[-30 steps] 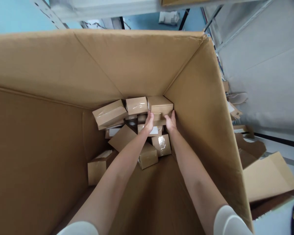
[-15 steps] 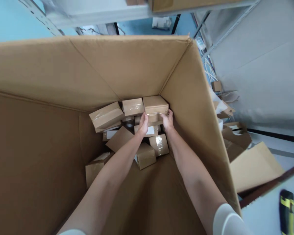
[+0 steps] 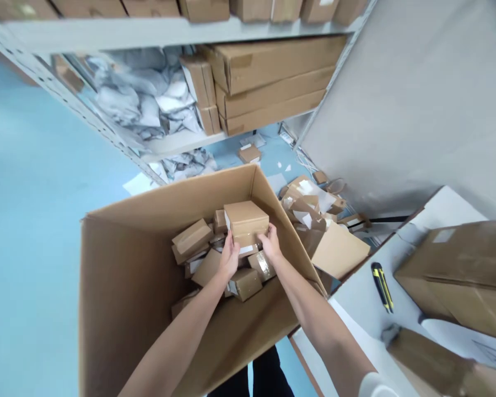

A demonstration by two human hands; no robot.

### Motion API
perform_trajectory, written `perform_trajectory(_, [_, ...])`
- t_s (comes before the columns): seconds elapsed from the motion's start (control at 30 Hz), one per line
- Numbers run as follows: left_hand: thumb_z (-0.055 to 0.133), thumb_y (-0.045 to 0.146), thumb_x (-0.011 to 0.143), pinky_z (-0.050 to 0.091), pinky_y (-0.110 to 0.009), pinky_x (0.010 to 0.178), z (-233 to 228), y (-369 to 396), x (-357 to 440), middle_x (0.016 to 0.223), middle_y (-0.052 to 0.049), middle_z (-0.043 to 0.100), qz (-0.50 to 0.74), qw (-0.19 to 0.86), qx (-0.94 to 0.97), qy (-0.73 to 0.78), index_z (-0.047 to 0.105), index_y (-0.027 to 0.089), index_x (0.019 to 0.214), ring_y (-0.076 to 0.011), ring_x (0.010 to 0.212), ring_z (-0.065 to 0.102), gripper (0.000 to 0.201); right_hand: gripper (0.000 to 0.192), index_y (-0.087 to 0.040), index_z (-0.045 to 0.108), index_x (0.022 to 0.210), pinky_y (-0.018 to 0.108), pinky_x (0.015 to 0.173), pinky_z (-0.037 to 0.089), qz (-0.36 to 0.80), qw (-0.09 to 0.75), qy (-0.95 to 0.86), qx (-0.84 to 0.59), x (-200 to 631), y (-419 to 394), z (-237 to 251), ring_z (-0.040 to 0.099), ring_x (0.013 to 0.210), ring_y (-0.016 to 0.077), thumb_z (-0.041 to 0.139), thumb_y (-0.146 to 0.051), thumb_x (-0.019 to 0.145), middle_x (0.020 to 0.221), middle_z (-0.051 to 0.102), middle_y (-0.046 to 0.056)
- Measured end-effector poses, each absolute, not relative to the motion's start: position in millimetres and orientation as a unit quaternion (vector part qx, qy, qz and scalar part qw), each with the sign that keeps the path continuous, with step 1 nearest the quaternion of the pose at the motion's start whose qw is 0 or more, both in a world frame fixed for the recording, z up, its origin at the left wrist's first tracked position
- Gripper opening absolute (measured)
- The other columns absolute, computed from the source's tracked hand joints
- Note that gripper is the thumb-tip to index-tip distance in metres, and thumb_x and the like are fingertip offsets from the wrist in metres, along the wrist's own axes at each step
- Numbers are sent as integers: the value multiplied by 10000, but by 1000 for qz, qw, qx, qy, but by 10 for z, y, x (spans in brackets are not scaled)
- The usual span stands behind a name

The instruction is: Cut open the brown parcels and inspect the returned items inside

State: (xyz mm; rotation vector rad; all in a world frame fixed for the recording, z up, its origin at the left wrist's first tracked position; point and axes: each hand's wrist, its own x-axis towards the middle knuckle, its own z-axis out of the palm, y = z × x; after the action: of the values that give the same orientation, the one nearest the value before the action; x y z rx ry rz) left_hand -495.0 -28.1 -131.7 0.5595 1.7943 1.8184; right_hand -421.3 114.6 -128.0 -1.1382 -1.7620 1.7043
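Between my two hands is a small cardboard box [image 3: 246, 219] with clear tape on its near side. My left hand [image 3: 230, 255] grips its left near edge, and my right hand [image 3: 270, 242] grips its right near edge. The held box is above other small boxes inside a large open carton [image 3: 124, 275]. Near my hands lie a box with shiny tape [image 3: 263, 267], a box [image 3: 245, 283] closer to me, and a tilted box [image 3: 192, 240] to the left. My left forearm hides part of the pile.
Metal shelving [image 3: 119, 34] with long cartons [image 3: 281, 63] and grey bags [image 3: 136, 99] stands beyond. Scrap cardboard [image 3: 339, 251] is piled right of the carton. A yellow-black utility knife [image 3: 382, 286] and a large box [image 3: 463, 270] lie on the white table [image 3: 366, 314].
The box in my hands has come up higher, away from the pile. My view has pulled back, so the shelves, floor and table now show.
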Motion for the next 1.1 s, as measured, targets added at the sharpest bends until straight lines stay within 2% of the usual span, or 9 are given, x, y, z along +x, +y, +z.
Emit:
perform_trajectory(0.2, [476, 655, 798, 195, -450, 1153, -373, -746, -4667, 1529, -111, 219, 657, 267, 296, 640, 199, 230, 1468, -276, 1398, 219, 840, 520, -252, 485, 1175, 385, 1030, 397, 665, 290, -578, -373, -3705, 672, -256, 524, 1188, 213, 580, -217, 665, 1261, 582, 48])
perform_trajectory(0.33, [519, 669, 758, 160, -442, 1167, 119, -908, -4437, 1538, -88, 194, 652, 252, 354, 622, 218, 248, 1466, -283, 1411, 166, 877, 504, -255, 507, 1173, 405, 1058, 380, 675, 333, -566, -337, -3275, 430, 376, 503, 1220, 216, 568, -191, 677, 1292, 562, 40])
perform_trajectory(0.53, [479, 739, 720, 260, -446, 1133, 745, -1041, -4063, 1531, -113, 210, 656, 308, 426, 541, 206, 248, 1469, -308, 1384, 252, 936, 628, -269, 457, 1301, 434, 1103, 328, 643, 384, -580, -322, -2525, 84, 986, 450, 1278, 226, 612, -226, 694, 1376, 493, 42])
perform_trajectory(0.67, [505, 779, 652, 273, -441, 1128, 1024, -1008, -3810, 1509, -144, 259, 631, 366, 472, 496, 242, 196, 1463, -335, 1365, 286, 1033, 638, -280, 450, 1332, 465, 1096, 332, 619, 426, -579, -317, -1927, -125, 1202, 430, 1293, 254, 661, -318, 731, 1405, 462, 54])
perform_trajectory(0.8, [519, 768, 658, 257, -441, 1133, 1158, -827, -3455, 1491, -150, 300, 603, 434, 507, 438, 277, 168, 1450, -335, 1364, 287, 1023, 644, -294, 454, 1342, 458, 1100, 319, 560, 480, -570, -363, -1321, -329, 1334, 383, 1324, 262, 678, -389, 746, 1433, 422, 57])
perform_trajectory(1.0, [555, 756, 644, 288, -437, 1112, 1090, -537, -2651, 1482, -180, 304, 527, 577, 512, 356, 272, 124, 1448, -353, 1353, 299, 1061, 680, -298, 416, 1378, 432, 1100, 305, 470, 527, -528, -472, -395, -638, 1258, 390, 1311, 263, 666, -431, 760, 1427, 399, 56])
perform_trajectory(1.1, [573, 719, 674, 282, -440, 1112, 966, -428, -2205, 1486, -169, 300, 486, 631, 515, 317, 291, 133, 1442, -346, 1351, 306, 1007, 673, -293, 415, 1382, 455, 1119, 260, 442, 539, -503, -511, 72, -771, 1094, 379, 1315, 267, 653, -429, 767, 1423, 405, 52])
